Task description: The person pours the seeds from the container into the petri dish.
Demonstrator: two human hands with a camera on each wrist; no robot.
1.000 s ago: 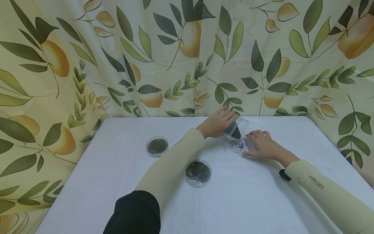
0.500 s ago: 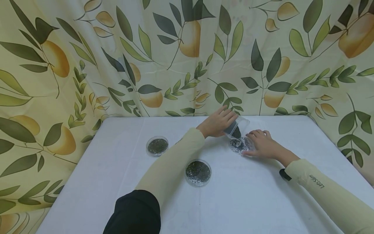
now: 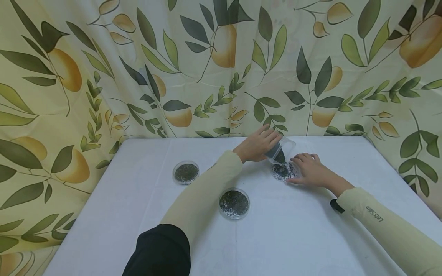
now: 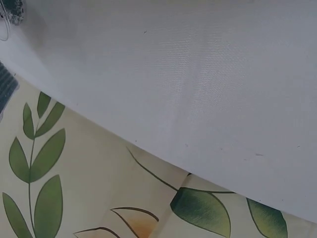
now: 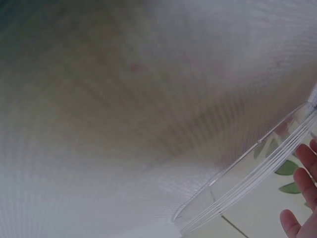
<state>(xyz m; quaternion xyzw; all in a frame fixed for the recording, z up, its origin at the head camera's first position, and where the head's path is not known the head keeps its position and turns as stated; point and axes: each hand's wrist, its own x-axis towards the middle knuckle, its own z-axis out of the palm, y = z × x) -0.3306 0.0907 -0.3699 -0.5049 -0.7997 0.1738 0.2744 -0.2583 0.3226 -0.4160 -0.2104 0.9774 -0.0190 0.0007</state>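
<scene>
My left hand (image 3: pixel 258 145) grips a clear plastic cup (image 3: pixel 287 146) of dark granules, tilted with its mouth down to the right. Right below the mouth lies a shallow clear round dish (image 3: pixel 276 178), with dark and white grains spread over its bottom. At the dish's right side is my right hand (image 3: pixel 312 171), thumb at the near rim and fingers at the far rim. The right wrist view shows a clear rim (image 5: pixel 242 168) with fingertips (image 5: pixel 307 183) beyond it. In the left wrist view only a bit of the cup (image 4: pixel 6 88) shows at the left edge.
Two similar clear dishes filled with dark grains stand on the white-covered table: one at the left (image 3: pixel 185 183), one nearer the front (image 3: pixel 235 218), close to the left forearm. A leaf-and-fruit patterned curtain (image 3: pixel 207 92) hangs behind the table's back edge.
More dark granules have run from the cup into the dish, whose bottom looks darker. Both hands and the cup have stayed almost in place.
</scene>
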